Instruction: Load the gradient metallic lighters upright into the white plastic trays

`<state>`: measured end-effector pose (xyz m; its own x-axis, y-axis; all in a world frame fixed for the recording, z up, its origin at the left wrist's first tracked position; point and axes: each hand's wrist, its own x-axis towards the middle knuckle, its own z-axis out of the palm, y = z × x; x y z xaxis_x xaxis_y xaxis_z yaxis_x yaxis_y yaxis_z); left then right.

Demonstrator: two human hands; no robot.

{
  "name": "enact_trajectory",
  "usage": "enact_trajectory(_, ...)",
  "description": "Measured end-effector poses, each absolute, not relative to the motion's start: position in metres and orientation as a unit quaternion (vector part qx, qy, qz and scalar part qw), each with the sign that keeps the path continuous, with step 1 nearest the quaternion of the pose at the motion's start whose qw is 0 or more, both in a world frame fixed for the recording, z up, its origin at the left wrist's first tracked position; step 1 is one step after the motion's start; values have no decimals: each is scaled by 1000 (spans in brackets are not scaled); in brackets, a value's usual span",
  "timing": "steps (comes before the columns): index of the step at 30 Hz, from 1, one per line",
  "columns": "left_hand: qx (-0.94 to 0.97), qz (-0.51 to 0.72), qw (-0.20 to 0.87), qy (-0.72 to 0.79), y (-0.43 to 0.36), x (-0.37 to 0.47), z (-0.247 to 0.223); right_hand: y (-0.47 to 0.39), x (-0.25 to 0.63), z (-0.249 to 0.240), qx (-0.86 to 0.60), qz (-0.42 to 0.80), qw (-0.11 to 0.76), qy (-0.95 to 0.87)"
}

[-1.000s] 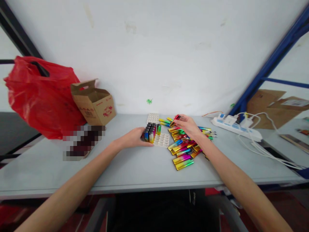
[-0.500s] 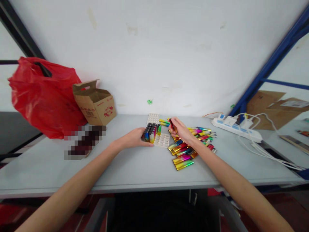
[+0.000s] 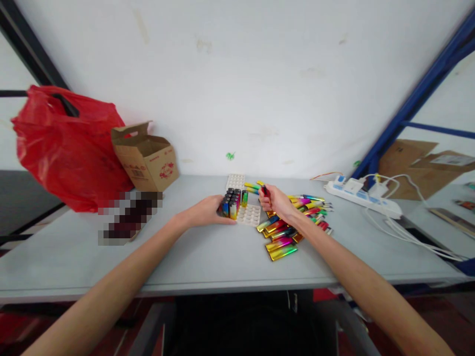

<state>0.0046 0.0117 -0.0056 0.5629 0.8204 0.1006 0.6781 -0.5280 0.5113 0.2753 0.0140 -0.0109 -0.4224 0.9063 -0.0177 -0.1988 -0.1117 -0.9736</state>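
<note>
My left hand (image 3: 208, 210) is wrapped around the left side of a cluster of upright shiny lighters (image 3: 233, 201) with dark ends, standing in a white tray with round holes (image 3: 249, 215). Its thumb lies along the near side, and some fingers are hidden behind the cluster. One green-yellow lighter (image 3: 244, 199) stands a little apart to the right. My right hand (image 3: 275, 200) is closed on a dark red lighter (image 3: 266, 191), held tilted above the table to the right of the tray. Beneath and beside that hand lies a loose pile of metallic, multicoloured lighters (image 3: 282, 232).
A second white holed tray (image 3: 236, 181) lies behind the cluster. To the left are a cardboard box (image 3: 148, 158), a red plastic bag (image 3: 70, 153) and a blurred-out object (image 3: 131, 217). A power strip with cables (image 3: 363, 198) occupies the right side.
My right hand has shifted slightly right and down with the lighter, which is now more upright. The left hand and the standing lighters look the same.
</note>
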Motion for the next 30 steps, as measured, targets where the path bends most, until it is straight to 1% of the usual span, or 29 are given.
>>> enact_trajectory(6,857,164,219,437,10,6,-3,17,278,-16,-326,615,430,-575)
enact_trajectory(12,861,169,219,427,10,5,-4,10,277,-13,-344,527,455,-630)
enact_trajectory(16,861,171,220,425,10,5,-4,3,275,-7,-349,441,428,-707)
enact_trajectory(21,860,165,222,429,10,6,-4,-7,274,0,-375,256,418,-787)
enact_trajectory(23,860,169,223,426,10,6,-4,-10,272,1,-404,227,405,-788)
enact_trajectory(26,861,174,224,423,11,5,-6,-11,268,0,-439,208,413,-770)
enact_trajectory(30,862,175,219,422,12,5,-7,-4,263,-6,-432,183,383,-796)
